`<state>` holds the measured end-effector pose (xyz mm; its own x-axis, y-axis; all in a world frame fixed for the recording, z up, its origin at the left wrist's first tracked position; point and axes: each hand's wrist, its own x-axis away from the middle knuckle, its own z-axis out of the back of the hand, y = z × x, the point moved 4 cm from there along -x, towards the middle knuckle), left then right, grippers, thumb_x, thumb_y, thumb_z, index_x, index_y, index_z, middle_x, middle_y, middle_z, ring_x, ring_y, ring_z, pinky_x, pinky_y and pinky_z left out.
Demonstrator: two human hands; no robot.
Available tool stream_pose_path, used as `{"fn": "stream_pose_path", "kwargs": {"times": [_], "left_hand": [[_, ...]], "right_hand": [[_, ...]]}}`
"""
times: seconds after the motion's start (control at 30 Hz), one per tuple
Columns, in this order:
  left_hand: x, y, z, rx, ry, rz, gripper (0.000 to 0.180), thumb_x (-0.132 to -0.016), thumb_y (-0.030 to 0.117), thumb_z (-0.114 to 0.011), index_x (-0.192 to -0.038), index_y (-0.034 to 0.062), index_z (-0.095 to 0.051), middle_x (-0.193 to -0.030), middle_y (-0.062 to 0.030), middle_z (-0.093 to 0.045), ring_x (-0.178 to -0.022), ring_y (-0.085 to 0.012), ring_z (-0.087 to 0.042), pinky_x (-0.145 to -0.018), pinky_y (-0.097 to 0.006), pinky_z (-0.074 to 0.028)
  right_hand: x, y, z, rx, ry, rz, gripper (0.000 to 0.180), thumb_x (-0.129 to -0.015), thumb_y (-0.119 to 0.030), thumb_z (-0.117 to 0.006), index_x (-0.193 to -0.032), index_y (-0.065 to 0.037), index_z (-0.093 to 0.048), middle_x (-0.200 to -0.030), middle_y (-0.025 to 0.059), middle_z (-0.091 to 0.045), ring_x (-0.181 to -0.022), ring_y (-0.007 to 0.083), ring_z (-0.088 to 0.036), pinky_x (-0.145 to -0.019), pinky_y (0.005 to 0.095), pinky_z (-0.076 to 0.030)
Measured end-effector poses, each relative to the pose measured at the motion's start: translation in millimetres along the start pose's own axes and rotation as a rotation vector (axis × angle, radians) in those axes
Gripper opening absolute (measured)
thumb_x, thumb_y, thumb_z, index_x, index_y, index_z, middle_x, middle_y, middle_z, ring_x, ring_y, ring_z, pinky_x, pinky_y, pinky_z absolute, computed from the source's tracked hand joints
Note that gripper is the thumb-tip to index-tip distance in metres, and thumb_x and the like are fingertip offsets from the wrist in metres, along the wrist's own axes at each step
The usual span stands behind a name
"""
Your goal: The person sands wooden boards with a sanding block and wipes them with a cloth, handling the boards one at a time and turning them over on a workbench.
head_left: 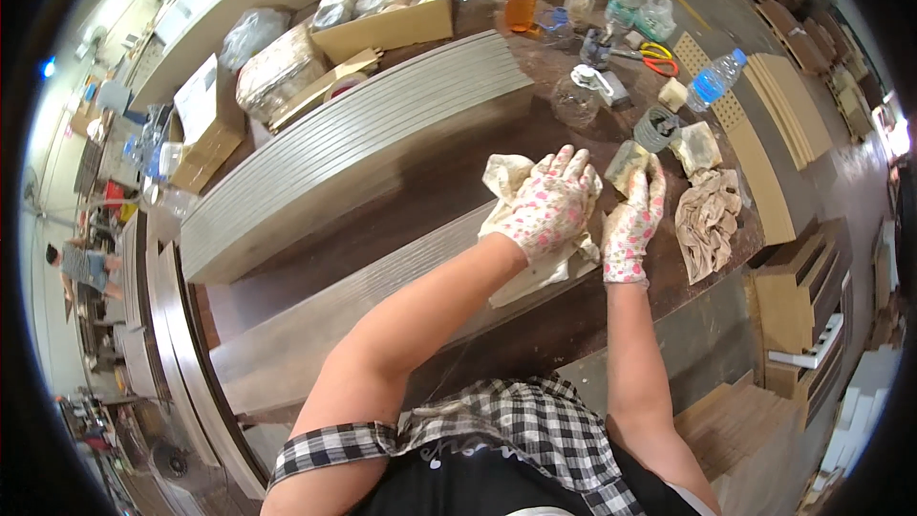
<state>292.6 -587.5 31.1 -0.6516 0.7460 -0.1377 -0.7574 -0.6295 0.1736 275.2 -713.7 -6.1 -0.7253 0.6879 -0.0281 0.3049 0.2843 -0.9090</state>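
Note:
Both my hands wear white gloves with a pink floral print. My left hand (544, 210) lies with fingers stretched out on a crumpled off-white cloth (504, 175), pressing it onto a stack of long grey strips (363, 296). To its right, my right hand (632, 225) has its fingers against a stained yellowish sponge block (626, 164) and appears to grip it; its thumb is hard to make out. A coiled grey ring (656, 129) and a second sponge block (697, 148) are just beyond. Beside the right hand lies a crumpled beige cloth (707, 225).
A taller stack of grey strips (373, 134) runs along the brown table's far side. Behind it are an open carton (387, 24) and plastic-wrapped bundles. Far right stand bottles, an orange-liquid bottle (522, 0), a clear jug (576, 97), scissors (659, 59) and a blue-labelled bottle (716, 81).

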Motion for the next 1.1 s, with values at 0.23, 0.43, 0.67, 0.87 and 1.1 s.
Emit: {"fn": "stream_pose_path", "kwargs": {"times": [0.23,0.43,0.67,0.87,1.1], "left_hand": [[106.4,-39.4,13.6,-0.061,0.076,0.240,0.046,-0.090,0.024,-0.039,-0.130,-0.0002,-0.037,-0.138,-0.0167,-0.033,-0.131,-0.0302,-0.027,-0.108,-0.042,-0.021],[299.0,-86.6,75.1,-0.153,-0.046,0.617,0.064,-0.077,0.030,-0.057,-0.134,0.0125,-0.036,-0.139,-0.0142,-0.032,-0.132,-0.0343,-0.023,-0.110,-0.046,-0.012],[557.8,-182.4,91.5,-0.358,0.335,0.983,0.028,-0.084,0.017,-0.047,-0.108,0.0142,-0.061,-0.113,-0.0073,-0.058,-0.114,-0.0251,-0.047,-0.098,-0.036,-0.035],[700.2,-180.2,120.9,-0.331,0.581,1.598,0.028,-0.089,0.027,-0.048,-0.091,0.0040,-0.064,-0.087,-0.0135,-0.064,-0.082,-0.0296,-0.060,-0.075,-0.036,-0.047],[626.6,-85.9,101.8,-0.087,0.603,1.437,0.024,-0.085,0.022,-0.056,-0.101,0.0057,-0.062,-0.088,-0.0129,-0.060,-0.083,-0.0297,-0.058,-0.074,-0.036,-0.046]], "right_hand": [[-13.3,4.9,9.8,0.042,-0.050,0.087,0.037,-0.090,-0.012,-0.048,-0.125,0.000,-0.043,-0.121,0.0114,-0.049,-0.109,0.0193,-0.047,-0.094,0.0314,-0.037],[-17.0,3.4,10.3,0.106,-0.038,0.107,0.041,-0.089,-0.014,-0.050,-0.127,-0.001,-0.042,-0.122,0.0120,-0.049,-0.109,0.0199,-0.049,-0.094,0.0328,-0.038],[-35.2,2.4,9.2,0.390,-0.151,0.243,0.044,-0.090,-0.017,-0.049,-0.128,0.003,-0.040,-0.125,0.0140,-0.047,-0.112,0.0210,-0.046,-0.097,0.0330,-0.034],[-3.6,-22.5,-13.6,0.134,-0.186,0.209,0.037,-0.088,-0.015,-0.054,-0.121,0.000,-0.046,-0.115,0.0090,-0.052,-0.103,0.0157,-0.051,-0.091,0.0282,-0.041],[100.4,-12.8,-46.1,-0.243,-0.688,-0.362,0.041,-0.083,-0.014,-0.059,-0.122,-0.008,-0.048,-0.117,0.0088,-0.051,-0.108,0.0180,-0.049,-0.093,0.0371,-0.042]]}}
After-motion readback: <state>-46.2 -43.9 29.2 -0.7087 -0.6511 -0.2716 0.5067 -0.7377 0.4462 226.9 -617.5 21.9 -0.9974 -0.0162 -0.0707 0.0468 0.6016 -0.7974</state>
